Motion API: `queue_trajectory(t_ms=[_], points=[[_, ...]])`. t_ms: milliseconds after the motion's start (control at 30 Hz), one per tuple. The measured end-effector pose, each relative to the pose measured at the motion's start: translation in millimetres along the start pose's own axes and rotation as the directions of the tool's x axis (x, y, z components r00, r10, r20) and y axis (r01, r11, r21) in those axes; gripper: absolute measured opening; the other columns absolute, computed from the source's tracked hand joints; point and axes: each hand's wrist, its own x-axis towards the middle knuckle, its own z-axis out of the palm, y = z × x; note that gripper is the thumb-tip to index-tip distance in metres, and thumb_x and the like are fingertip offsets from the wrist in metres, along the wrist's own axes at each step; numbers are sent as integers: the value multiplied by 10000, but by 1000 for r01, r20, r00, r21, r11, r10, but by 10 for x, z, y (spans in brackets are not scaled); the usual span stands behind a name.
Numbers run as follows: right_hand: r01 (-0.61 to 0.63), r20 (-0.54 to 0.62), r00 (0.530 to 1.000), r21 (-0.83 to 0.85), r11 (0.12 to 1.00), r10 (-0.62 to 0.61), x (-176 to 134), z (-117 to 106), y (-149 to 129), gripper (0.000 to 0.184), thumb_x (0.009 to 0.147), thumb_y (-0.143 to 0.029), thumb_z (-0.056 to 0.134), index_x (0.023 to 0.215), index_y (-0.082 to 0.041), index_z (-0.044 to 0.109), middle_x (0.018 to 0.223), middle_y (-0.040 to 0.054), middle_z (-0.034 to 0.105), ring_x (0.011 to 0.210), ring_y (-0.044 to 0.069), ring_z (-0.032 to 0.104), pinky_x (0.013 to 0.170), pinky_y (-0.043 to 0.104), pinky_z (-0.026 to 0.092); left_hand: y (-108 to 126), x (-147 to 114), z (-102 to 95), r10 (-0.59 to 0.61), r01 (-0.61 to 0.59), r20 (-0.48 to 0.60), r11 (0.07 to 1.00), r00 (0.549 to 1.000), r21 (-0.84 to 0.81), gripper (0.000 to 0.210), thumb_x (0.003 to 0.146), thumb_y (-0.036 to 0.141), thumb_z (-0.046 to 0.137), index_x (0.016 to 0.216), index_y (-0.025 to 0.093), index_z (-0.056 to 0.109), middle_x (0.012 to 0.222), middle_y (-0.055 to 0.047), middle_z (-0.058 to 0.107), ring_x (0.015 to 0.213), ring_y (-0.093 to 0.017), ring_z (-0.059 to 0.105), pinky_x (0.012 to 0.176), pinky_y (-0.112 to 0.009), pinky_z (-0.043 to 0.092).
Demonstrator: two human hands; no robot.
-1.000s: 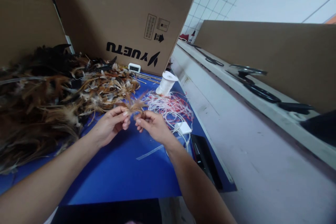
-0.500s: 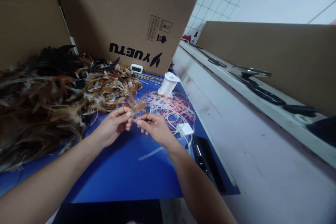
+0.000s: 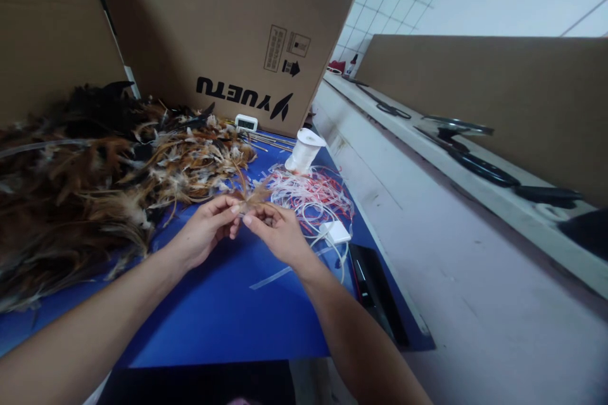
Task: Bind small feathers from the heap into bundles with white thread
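Note:
Over the blue table, my left hand [image 3: 208,226] pinches a small tuft of brown feathers [image 3: 253,193] between thumb and fingers. My right hand [image 3: 275,229] is closed right beside it, thumb and forefinger meeting at the base of the same tuft. The feather tips fan out upward and away from my fingertips. Whatever lies between the fingertips is too small to make out. A large heap of brown, black and cream feathers [image 3: 109,183] spreads to the left. Just behind my right hand lies a tangle of white and red strands [image 3: 308,196].
A white spool [image 3: 305,150] stands behind the strands, near a small white digital display [image 3: 246,123]. A white adapter with cable [image 3: 335,232] and a black glossy object [image 3: 377,294] lie at right. Cardboard boxes [image 3: 228,25] wall the back. Scissors [image 3: 393,111] rest on the right ledge.
My right hand has shifted slightly left and up, so its fingertips now meet the left hand's at the feather tuft. The left hand has barely moved.

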Motion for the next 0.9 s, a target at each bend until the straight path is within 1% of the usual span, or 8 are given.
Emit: queue_trajectory(t_ms=[67,133,300,400,567,767,900], points=[[-5,20,1000,-53,999,6,-4,-3,-17,151,764,-338,638,706,-199,621,683,-15,657,649,124,589,666,271,468,3,-8,0,-3,2,-2,1000,1000,-17,171,766,286,730,769,162,612,634,29,563,523,-67,499,507,-178,421],[-24,12,1000,-103,994,25,-4,-8,-18,155,762,-331,632,691,-194,617,657,-19,644,625,119,566,652,267,457,9,-16,2,-2,2,5,1000,1000,-26,176,774,295,724,766,165,606,633,29,566,514,-65,498,501,-177,419],[-52,-90,995,-132,990,40,18,-20,55,169,728,-329,640,652,-187,590,604,-32,573,561,106,491,581,255,405,30,-34,17,-5,5,15,1000,1000,-19,180,783,306,716,789,163,606,640,16,586,539,-79,529,505,-179,425],[-44,-128,992,-157,987,24,27,-28,87,159,728,-323,638,659,-186,599,636,-20,588,576,110,496,584,258,412,38,-43,32,3,-3,7,1000,1000,-19,182,771,301,727,782,165,606,653,16,594,551,-82,543,503,-179,426],[-73,-166,986,-223,972,36,29,-39,113,151,743,-326,630,710,-180,645,676,-9,624,590,117,511,593,267,431,48,-53,50,5,-5,-1,1000,1000,12,179,769,310,727,793,166,623,639,13,599,548,-86,542,503,-183,424],[-50,-199,980,-216,975,6,24,-41,150,154,754,-323,627,716,-178,659,695,-7,636,610,121,533,626,273,447,31,-54,53,18,-18,-3,1000,1000,24,185,774,323,721,781,171,616,620,20,590,546,-89,543,498,-185,419],[-69,-180,983,-167,984,38,9,-12,62,164,745,-345,635,724,-185,667,688,-7,635,636,133,553,623,267,454,9,-56,67,41,-41,-2,997,999,60,189,783,330,710,780,166,616,618,16,593,552,-91,544,506,-187,422]])
